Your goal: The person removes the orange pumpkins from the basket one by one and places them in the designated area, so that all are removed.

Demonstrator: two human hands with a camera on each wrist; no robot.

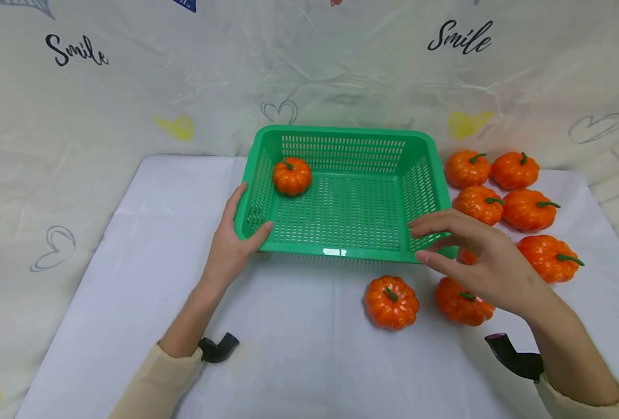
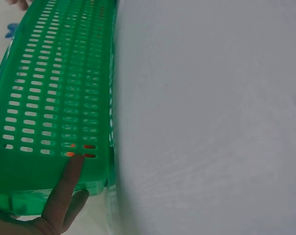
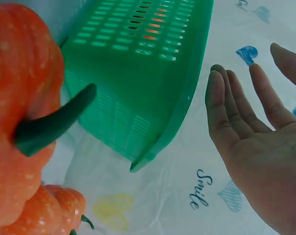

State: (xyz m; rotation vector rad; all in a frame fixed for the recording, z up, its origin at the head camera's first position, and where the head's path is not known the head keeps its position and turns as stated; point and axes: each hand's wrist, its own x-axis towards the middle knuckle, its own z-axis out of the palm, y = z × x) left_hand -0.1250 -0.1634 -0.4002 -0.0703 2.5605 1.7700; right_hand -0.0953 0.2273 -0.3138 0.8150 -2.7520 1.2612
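Observation:
A green plastic basket (image 1: 335, 252) with slotted walls lies in the middle of the table in the head view. One small orange pumpkin (image 1: 292, 176) with a green stem is inside it, toward the left end. My left hand (image 1: 230, 247) grips the basket's front left corner, thumb over the rim; in the left wrist view its fingers (image 2: 64, 193) lie against the outer wall. Above the basket's front right corner is my right hand (image 1: 477, 256), fingers spread and loosely bent, holding nothing. Another pumpkin (image 1: 391, 302) sits on the cloth in front of the basket.
Several more pumpkins (image 1: 529, 210) crowd the table right of the basket, some partly hidden by my right hand and forearm. A white cloth (image 1: 299, 349) covers the table. Behind it hangs a pale printed sheet (image 1: 351, 64) with hearts and lettering.

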